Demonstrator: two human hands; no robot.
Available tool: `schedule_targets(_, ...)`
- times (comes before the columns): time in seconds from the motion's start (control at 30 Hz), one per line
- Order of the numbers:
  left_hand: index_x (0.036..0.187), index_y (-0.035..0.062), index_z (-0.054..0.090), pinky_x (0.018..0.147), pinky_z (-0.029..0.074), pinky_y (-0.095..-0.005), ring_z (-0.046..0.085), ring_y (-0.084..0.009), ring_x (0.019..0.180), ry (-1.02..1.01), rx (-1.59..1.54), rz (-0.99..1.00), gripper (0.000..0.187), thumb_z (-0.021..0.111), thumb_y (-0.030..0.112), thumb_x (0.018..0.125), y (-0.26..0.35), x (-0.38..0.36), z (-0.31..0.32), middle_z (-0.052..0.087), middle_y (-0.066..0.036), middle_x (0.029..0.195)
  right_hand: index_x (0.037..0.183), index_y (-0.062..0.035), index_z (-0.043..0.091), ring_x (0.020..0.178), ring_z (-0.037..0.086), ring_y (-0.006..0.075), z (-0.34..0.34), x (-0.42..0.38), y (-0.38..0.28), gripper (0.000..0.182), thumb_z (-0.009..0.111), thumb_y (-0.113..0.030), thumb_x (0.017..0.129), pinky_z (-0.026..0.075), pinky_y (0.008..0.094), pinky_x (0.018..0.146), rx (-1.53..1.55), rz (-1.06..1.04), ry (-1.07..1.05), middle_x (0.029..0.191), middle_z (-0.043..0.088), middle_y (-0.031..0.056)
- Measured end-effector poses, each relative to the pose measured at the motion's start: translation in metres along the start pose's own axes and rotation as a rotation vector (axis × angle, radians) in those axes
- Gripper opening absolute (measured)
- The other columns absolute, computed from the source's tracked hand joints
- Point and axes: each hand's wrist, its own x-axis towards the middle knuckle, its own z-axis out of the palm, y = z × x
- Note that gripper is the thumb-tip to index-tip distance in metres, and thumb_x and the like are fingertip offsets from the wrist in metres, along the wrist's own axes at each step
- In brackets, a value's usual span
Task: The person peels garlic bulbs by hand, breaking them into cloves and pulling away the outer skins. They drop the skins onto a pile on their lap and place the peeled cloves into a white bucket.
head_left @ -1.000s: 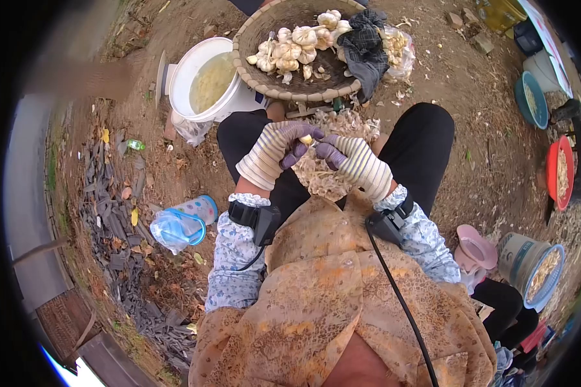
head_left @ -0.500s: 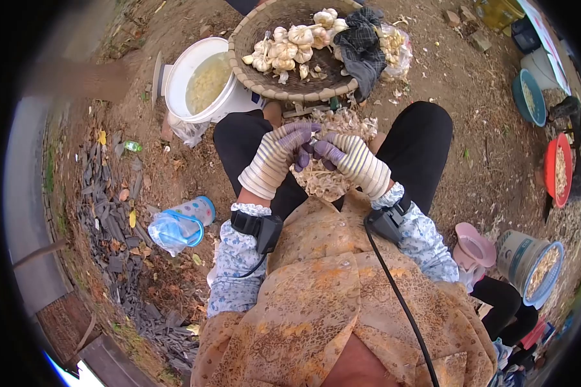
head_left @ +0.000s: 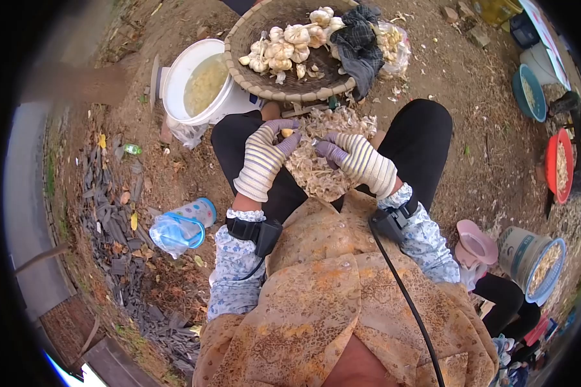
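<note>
My left hand (head_left: 265, 155), in its striped glove, pinches a peeled garlic clove (head_left: 286, 133) between thumb and fingertips, just above the middle of the frame. The clove is too small for me to tell which way its long axis runs. My right hand (head_left: 361, 161) is loosely curled just to the right, fingertips (head_left: 329, 149) apart from the clove; whether it holds anything I cannot tell. Both hover over the pile of garlic skins (head_left: 323, 171) on my lap. The woven basket (head_left: 290, 90) of garlic bulbs (head_left: 284, 48) sits at top centre, the white bucket (head_left: 197, 84) upper left.
</note>
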Motion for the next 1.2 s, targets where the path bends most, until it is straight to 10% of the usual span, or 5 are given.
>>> schedule_targets(0.07, 0.106, 0.0022, 0.068, 0.073, 0.052, -0.0284, 0.063, -0.0169, 0.080, 0.032, 0.309, 0.204, 0.024, 0.071, 0.006, 0.083, -0.010, -0.001, 0.003, 0.065, -0.007, 0.091, 0.098, 0.0033, 0.064, 0.063, 0.061, 0.0383, 0.004, 0.006, 0.004, 0.037, 0.059, -0.033, 0.096, 0.047, 0.0428, 0.057, -0.262, -0.080, 0.098, 0.069, 0.061, 0.0230)
schedule_targets(0.43, 0.109, 0.0078, 0.068, 0.077, 0.054, -0.0374, 0.064, -0.0338, 0.086, -0.097, 0.828, 0.544, 0.035, 0.069, 0.003, 0.074, -0.007, -0.002, -0.006, 0.066, -0.014, 0.098, 0.091, -0.0005, 0.061, 0.068, 0.062, 0.0420, 0.018, 0.010, 0.014, 0.030, 0.056, -0.030, 0.096, 0.049, 0.0480, 0.058, -0.749, -0.300, 0.099, 0.070, 0.062, 0.0225)
schedule_targets(0.77, 0.118, 0.0055, 0.070, 0.059, 0.045, -0.0218, 0.053, -0.0071, 0.066, -0.336, 0.065, -0.087, 0.034, 0.072, 0.007, 0.084, 0.019, -0.015, -0.028, 0.062, 0.000, 0.080, 0.107, -0.0046, 0.066, 0.074, 0.063, 0.0396, 0.005, 0.008, 0.025, 0.021, 0.062, -0.021, 0.095, 0.050, 0.0420, 0.061, -0.577, -0.261, 0.067, 0.082, 0.066, 0.0209)
schedule_targets(0.93, 0.125, 0.0022, 0.064, 0.053, 0.042, -0.0185, 0.053, -0.0044, 0.061, -0.199, -0.238, -0.126, 0.040, 0.071, 0.008, 0.086, 0.012, -0.023, -0.022, 0.059, 0.003, 0.075, 0.096, -0.0017, 0.067, 0.055, 0.048, 0.0067, 0.002, 0.006, 0.011, 0.029, 0.064, -0.030, 0.095, 0.040, 0.0233, 0.050, 0.210, 0.049, 0.168, 0.066, 0.058, -0.0004)
schedule_targets(1.2, 0.131, 0.0004, 0.058, 0.053, 0.043, -0.0182, 0.054, -0.0038, 0.062, -0.163, -0.330, -0.126, 0.044, 0.069, 0.009, 0.089, 0.001, -0.023, 0.017, 0.062, 0.002, 0.079, 0.100, -0.0030, 0.066, 0.050, 0.048, 0.0024, 0.011, 0.007, -0.007, 0.018, 0.065, -0.019, 0.090, 0.035, 0.0174, 0.043, 0.565, 0.160, 0.089, 0.071, 0.061, -0.0013)
